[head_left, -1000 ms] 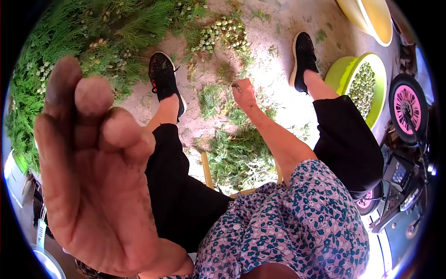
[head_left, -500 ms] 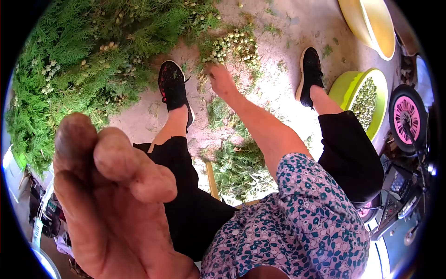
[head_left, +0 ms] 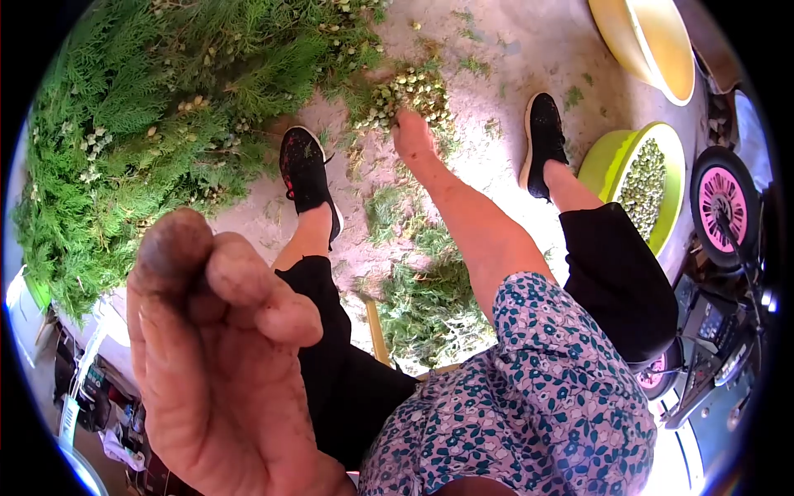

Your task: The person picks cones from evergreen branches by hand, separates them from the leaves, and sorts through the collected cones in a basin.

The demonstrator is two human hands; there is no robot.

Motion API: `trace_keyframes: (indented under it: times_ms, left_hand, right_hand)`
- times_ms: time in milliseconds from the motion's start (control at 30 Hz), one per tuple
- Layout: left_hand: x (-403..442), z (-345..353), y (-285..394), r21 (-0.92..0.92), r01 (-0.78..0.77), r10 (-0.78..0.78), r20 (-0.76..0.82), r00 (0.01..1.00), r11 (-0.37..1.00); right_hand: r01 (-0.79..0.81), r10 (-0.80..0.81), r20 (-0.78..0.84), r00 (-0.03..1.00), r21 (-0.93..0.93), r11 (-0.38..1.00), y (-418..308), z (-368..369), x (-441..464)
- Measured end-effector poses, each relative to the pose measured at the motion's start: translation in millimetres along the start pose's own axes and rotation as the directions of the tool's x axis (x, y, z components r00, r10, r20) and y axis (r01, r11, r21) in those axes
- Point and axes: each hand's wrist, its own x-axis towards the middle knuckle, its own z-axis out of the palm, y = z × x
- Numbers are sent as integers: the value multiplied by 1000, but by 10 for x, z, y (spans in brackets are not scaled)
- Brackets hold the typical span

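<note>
My left hand (head_left: 227, 347) is raised close to the camera, palm showing. Its fingers are loosely curled, dark stains mark the fingertips, and I see nothing in the palm. Down on the floor, my right hand (head_left: 413, 139) is at the near edge of a small pile of pale-green cones (head_left: 420, 93). The right fingers are bent inward and partly hidden, so whatever they hold cannot be made out. Left of the pile spreads a large heap of green conifer branches (head_left: 165, 99) with cones among the foliage. Loose conifer sprigs (head_left: 426, 306) lie between my legs.
To the right stands a yellow-green basin (head_left: 608, 161) holding many cones (head_left: 643, 186). A larger yellow tub (head_left: 641, 41) is at the upper right. A pink-rimmed wheel (head_left: 722, 207) stands beyond the basin. My black shoes (head_left: 304, 169) are on the dusty floor.
My right hand has moved slightly right, against the cone pile, with its fingers curled in. My left hand has shifted a little right in the view, still curled.
</note>
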Motion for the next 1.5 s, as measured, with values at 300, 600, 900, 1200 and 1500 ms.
trace_keyframes:
  times_ms: [300,600,900,1200,1500]
  left_hand:
    - [107,72,-72,68,45,-41,-65,997,997]
    - [236,303,-367,606,-139,90,110,990,784]
    - [129,416,-588,772,-282,-117,416,902,569]
    - [-213,328,-940,616,-709,-525,751,399,342]
    - [359,-326,-1514,916,-166,-541,355,762,366]
  right_hand:
    - [-447,243,418,875,891,80,-340,-1000,-429]
    - [-333,-131,308,942,829,-449,-1377,-2089,-869]
    - [-291,-127,266,956,916,-277,-1479,-2778,-1366]
    - [-210,488,-683,543,452,867,800,-3882,-989]
    - [-96,99,-569,816,35,995,589,-2605,-426]
